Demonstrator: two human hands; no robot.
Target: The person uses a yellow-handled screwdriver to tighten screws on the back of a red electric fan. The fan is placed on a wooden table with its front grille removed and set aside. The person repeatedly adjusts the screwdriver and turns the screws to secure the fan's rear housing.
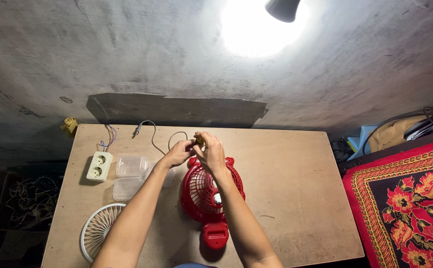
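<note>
A small red plastic table fan lies flat on its back on the plain brown board worktop, its long axis running from the near edge toward the far wall: the rounded, blocky red base points at the person, and the round ribbed grille with two little ear-like knobs on its rim points away. The grille's thin radial ribs face up, with a pale hub showing at the middle. Both hands meet just above the fan's far rim. The left hand has its fingers curled in narrowly, and the right hand has its fingers pinched around a small yellowish object (too small to tell what it is); whether the left fingers also grip it cannot be told. A thin grey cable curls across the worktop toward the hands. Left of the fan sit two clear, square plastic containers with rounded corners, one behind the other, and beyond them a cream double socket block with a short blue-and-white wire. A white round plastic fan grille, ribbed like a wheel, lies flat at the near left corner. A red patterned floral rug covers the floor to the right, and the wall behind is rough grey concrete.
</note>
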